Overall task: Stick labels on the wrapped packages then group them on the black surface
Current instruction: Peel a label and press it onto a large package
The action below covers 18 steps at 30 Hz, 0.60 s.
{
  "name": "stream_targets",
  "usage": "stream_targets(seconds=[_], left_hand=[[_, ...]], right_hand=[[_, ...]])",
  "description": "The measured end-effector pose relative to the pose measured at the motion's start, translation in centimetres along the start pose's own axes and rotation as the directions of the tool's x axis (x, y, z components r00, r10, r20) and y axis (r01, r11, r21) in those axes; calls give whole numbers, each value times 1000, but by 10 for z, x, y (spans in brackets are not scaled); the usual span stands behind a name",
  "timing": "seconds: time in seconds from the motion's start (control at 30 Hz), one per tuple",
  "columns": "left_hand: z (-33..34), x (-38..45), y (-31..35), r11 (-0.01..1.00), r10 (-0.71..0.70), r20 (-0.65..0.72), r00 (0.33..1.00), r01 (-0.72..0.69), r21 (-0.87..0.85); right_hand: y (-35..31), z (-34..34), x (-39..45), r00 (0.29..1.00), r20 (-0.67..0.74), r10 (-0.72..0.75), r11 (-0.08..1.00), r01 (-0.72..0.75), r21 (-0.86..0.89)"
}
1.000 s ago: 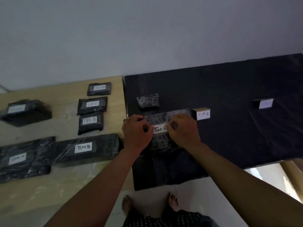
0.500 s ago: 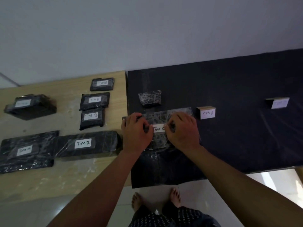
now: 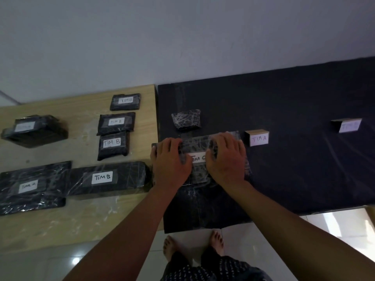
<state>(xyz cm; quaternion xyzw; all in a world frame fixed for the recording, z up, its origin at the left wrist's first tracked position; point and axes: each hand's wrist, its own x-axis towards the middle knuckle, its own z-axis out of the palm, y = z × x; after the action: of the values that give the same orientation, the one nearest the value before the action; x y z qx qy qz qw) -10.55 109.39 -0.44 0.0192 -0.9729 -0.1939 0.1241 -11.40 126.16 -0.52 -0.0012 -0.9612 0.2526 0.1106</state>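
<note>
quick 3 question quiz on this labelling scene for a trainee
1. True or false: both hands lie on the package on the black surface.
2. The standing card just right of the right hand reads: A) TIM A B) TIM B C) TIM D
3. Fill in: the small package behind the left hand has ____ label showing.

Key: 1 true. 2 A. 3 no.
</note>
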Motion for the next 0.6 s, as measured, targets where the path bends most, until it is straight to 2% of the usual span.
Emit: stream_targets(seconds=[0.17, 0.6], left_hand=[[12, -1, 5, 991, -94, 14, 995, 92, 99], [9, -4, -13, 997, 22, 30, 999, -24, 69]], right_hand=[[-6, 9, -1, 981, 160, 107, 988, -87, -128], [2, 11, -1, 978, 186, 94, 991, -75, -111]])
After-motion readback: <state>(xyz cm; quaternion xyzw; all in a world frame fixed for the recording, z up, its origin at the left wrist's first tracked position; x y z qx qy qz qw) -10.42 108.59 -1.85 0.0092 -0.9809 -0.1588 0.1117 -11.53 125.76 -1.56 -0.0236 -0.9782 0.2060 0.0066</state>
